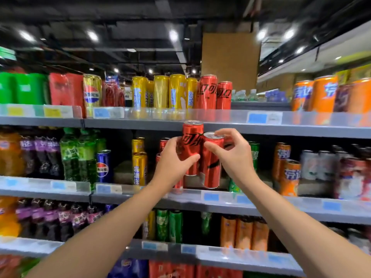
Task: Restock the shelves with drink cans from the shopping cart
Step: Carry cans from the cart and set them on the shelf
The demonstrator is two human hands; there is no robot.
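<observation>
Two tall red cola cans are held in front of the middle shelf [220,199]. My left hand [170,159] grips the left red can [191,145] round its body; this can rides higher, its top level with the top shelf's edge. My right hand [232,155] holds the right red can [211,163], fingers over its lid and thumb on its side. The two cans touch side by side. More red cans [163,144] stand behind on the middle shelf, partly hidden by my left hand. The shopping cart is out of view.
The top shelf [220,117] carries red cola cans [215,93], yellow cans [160,91] and orange cans [323,95]. Yellow cans [139,167], a blue can [103,166] and green bottles stand left of my hands; green and orange cans [289,177] stand right. Lower shelves hold more drinks.
</observation>
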